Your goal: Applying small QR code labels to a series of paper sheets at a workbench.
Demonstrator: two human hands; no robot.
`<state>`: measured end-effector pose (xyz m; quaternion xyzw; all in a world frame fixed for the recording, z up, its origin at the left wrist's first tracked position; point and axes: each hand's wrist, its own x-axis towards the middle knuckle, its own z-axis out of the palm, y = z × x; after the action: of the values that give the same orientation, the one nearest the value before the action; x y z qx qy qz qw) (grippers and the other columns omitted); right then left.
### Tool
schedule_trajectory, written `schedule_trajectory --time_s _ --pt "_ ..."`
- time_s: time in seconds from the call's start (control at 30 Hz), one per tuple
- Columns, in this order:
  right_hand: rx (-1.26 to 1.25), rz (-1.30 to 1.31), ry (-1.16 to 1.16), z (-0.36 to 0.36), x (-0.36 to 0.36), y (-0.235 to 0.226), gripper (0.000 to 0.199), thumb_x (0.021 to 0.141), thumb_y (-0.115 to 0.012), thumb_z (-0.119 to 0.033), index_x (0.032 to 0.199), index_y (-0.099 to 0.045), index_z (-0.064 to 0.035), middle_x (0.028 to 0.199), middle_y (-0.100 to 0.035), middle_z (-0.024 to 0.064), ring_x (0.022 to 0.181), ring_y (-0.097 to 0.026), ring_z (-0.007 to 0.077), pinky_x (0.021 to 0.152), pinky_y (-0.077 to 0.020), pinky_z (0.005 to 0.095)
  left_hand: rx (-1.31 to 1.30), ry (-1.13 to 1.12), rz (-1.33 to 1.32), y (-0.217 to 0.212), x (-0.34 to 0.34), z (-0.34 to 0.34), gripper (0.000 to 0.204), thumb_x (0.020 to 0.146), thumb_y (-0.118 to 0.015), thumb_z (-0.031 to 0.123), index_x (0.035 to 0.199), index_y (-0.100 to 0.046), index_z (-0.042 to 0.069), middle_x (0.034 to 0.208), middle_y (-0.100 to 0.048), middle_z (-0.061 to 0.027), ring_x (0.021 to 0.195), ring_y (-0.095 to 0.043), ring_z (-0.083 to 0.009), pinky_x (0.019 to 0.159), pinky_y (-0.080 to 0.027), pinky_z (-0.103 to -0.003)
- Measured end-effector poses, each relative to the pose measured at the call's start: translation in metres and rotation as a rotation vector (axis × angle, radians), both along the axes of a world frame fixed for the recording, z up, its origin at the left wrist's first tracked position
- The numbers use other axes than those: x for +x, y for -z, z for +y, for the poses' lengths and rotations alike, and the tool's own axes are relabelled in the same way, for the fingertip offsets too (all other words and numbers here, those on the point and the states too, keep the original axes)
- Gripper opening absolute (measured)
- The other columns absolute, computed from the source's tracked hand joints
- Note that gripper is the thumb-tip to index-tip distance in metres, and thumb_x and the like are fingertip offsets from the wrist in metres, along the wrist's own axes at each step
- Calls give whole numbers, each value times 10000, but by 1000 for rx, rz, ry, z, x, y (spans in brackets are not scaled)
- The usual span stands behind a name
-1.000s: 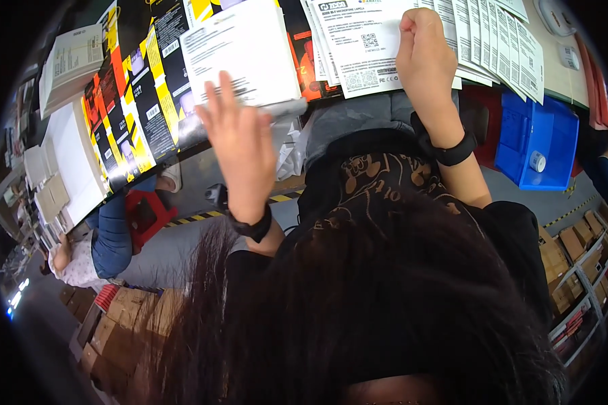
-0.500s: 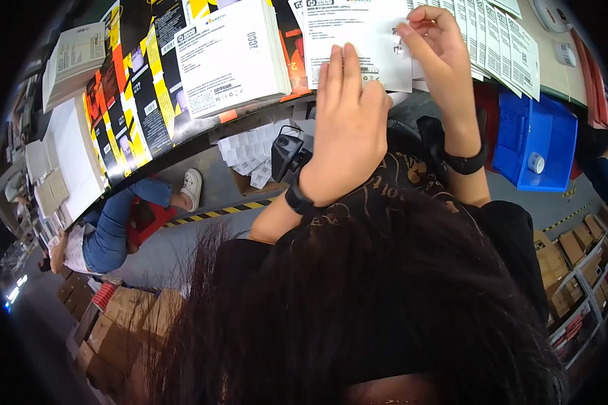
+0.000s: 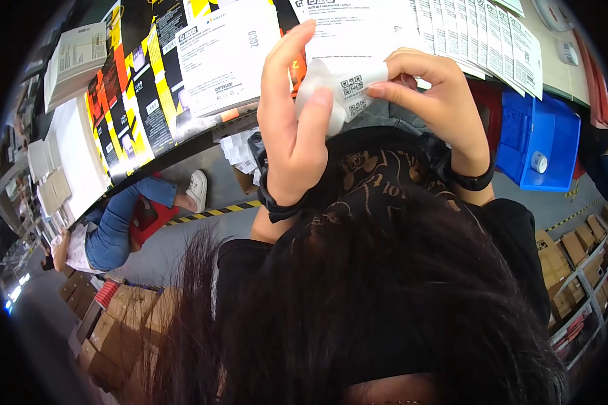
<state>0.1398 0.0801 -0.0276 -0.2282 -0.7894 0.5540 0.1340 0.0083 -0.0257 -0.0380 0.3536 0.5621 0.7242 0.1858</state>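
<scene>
A curled white strip of QR-code labels (image 3: 353, 94) hangs between my hands, just in front of the table edge. My left hand (image 3: 292, 135) is at its curled left end, thumb pressed against the backing and fingers pointing up. My right hand (image 3: 442, 101) pinches the strip's other end between thumb and bent index finger. Beyond it lies a white printed sheet (image 3: 358, 34), partly covered by the strip and my hands. A stack of similar printed sheets (image 3: 216, 64) sits left of my left hand.
Fanned printed sheets (image 3: 483, 40) spread on the right. Another stack (image 3: 78, 61) is at the far left, on black, yellow and red printed material (image 3: 142, 88). A blue bin (image 3: 537, 145) holding a small white roll (image 3: 539, 162) stands right, below table height. A seated person (image 3: 111, 236) is at left.
My left hand has lifted off the printed sheet, moved left and turned upright to the label strip. My right hand has come down from the sheet's right side and now pinches the strip.
</scene>
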Motion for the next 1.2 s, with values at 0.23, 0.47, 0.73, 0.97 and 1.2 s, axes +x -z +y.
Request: schedule_trajectory --time_s 0.23,0.47,0.73,0.97,1.2 --pt "10 -17 115 -1 -1 0 109 766 -680 -60 841 -640 8 752 -602 -2 650 -475 47 608 -378 183 -284 204 347 3 -13 -6 115 768 -649 80 862 -620 20 693 -612 -96 641 -591 -202 956 -413 -419" --pt "-3 193 138 10 -1 1 118 800 -646 -30 909 -631 11 843 -614 35 717 -538 69 675 -403 169 -301 204 386 9 -14 -4 99 760 -667 79 714 -604 19 554 -559 -60 514 -544 -235 920 -447 -408" --pt "-25 217 546 34 16 7 104 820 -632 -46 904 -634 16 831 -629 32 727 -554 59 626 -389 167 -352 291 707 20 -11 -9 99 741 -627 59 749 -536 21 1048 -572 -162 968 -542 -307 954 -397 -442" --pt "-161 13 467 36 3 33 132 815 -651 -115 906 -652 -19 773 -641 2 696 -567 30 563 -345 151 -386 470 943 36 1 -16 122 741 -590 69 749 -479 20 1325 -432 -190 1275 -344 -349 1042 -260 -487" --pt "-131 -68 469 34 0 41 133 807 -667 -147 882 -664 -38 737 -646 -8 677 -571 25 547 -339 144 -350 528 1005 57 15 -12 78 732 -538 85 756 -496 24 1338 -420 -188 1270 -351 -326 1046 -270 -438"
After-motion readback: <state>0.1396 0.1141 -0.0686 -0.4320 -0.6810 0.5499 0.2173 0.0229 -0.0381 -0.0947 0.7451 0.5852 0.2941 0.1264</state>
